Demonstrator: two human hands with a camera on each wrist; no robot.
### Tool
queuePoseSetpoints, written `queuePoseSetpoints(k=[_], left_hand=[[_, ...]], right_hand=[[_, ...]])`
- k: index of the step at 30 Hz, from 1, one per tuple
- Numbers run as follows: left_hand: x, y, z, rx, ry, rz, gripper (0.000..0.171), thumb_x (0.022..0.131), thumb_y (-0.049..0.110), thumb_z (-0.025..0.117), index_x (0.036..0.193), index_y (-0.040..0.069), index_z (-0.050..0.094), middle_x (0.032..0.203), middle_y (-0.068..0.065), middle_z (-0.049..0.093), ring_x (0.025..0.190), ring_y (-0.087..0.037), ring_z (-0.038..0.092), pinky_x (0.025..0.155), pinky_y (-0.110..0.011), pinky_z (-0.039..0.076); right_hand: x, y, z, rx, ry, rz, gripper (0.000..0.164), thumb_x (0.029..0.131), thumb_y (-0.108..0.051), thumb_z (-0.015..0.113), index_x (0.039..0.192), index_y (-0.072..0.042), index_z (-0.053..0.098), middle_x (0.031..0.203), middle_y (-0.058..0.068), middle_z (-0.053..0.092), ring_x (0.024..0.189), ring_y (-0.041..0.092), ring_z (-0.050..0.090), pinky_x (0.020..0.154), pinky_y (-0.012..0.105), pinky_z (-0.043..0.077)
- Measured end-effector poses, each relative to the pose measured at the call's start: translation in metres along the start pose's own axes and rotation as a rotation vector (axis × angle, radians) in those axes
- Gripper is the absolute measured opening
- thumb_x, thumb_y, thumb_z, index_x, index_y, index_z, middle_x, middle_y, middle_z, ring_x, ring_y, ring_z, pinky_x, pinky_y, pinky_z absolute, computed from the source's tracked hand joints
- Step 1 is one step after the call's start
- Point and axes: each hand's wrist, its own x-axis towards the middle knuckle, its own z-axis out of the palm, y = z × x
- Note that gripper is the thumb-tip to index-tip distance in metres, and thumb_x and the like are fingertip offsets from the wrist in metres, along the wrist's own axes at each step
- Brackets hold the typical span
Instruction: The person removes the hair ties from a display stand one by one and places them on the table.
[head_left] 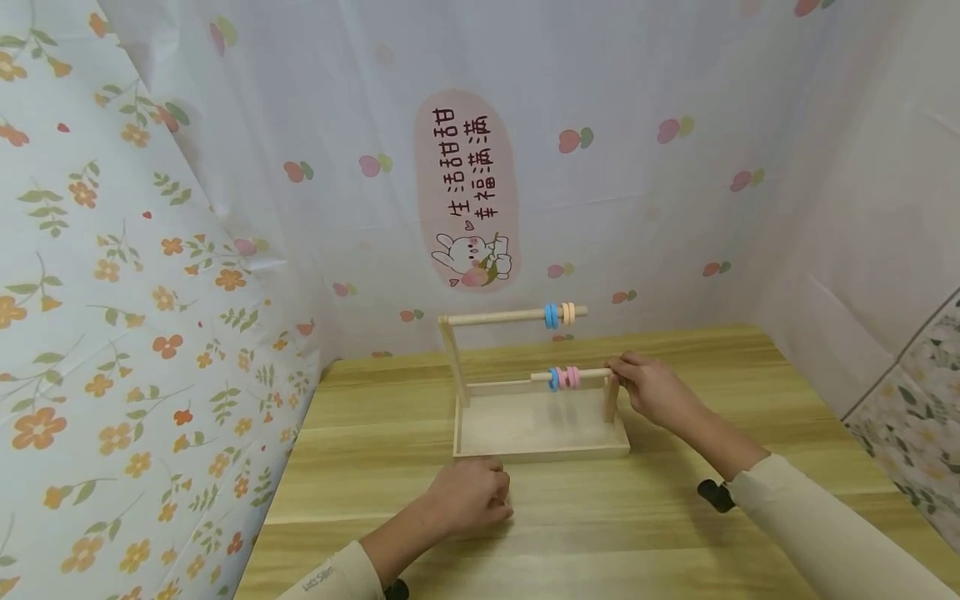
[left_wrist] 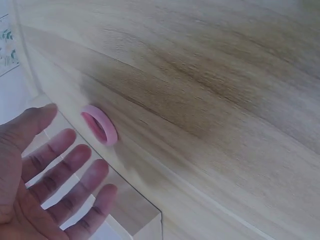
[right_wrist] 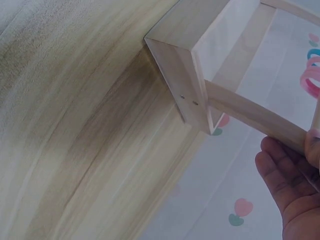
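Note:
A wooden rack [head_left: 540, 455] with a tray base and two horizontal rods stands on the table. On its upper rod [head_left: 495, 317] hang blue rings [head_left: 552, 316] and pale orange rings [head_left: 568, 313]; the lower rod [head_left: 542, 377] carries a blue ring [head_left: 554, 380] and pink rings [head_left: 573, 377]. My right hand [head_left: 660, 392] grips the top of the short post [right_wrist: 260, 117], thumb on one side, fingers on the other. My left hand [head_left: 468, 496] is in front of the tray, its fingers loosely bent. A pink ring [left_wrist: 109, 128] lies on the table just beyond its fingertips.
The wood-grain table [head_left: 352, 467] meets a printed back curtain [head_left: 630, 242]. A flowered sheet [head_left: 150, 333] hangs along the left side. Small black objects sit by both cuffs, one [head_left: 716, 495] beneath the right sleeve.

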Motion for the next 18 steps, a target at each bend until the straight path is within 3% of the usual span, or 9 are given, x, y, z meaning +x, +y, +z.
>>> queuePoseSetpoints(k=[7, 18], left_hand=[[0.009, 0.0, -0.006, -0.113, 0.013, -0.043, 0.02, 0.1, 0.045, 0.082, 0.098, 0.025, 0.08, 0.098, 0.014, 0.071, 0.084, -0.001, 0.066, 0.069, -0.019, 0.056], [0.025, -0.002, -0.007, -0.165, 0.158, -0.093, 0.017, 0.104, 0.038, 0.079, 0.105, 0.021, 0.082, 0.104, 0.009, 0.077, 0.092, -0.006, 0.074, 0.074, -0.021, 0.061]], right_hand=[[0.001, 0.001, 0.001, 0.001, 0.007, -0.011, 0.023, 0.1, 0.009, 0.073, 0.123, 0.011, 0.078, 0.103, 0.017, 0.077, 0.076, 0.021, 0.07, 0.066, 0.036, 0.062], [-0.001, 0.002, 0.002, -0.018, 0.019, -0.02, 0.022, 0.1, 0.008, 0.074, 0.12, 0.01, 0.079, 0.102, 0.016, 0.077, 0.076, 0.023, 0.071, 0.068, 0.039, 0.064]])
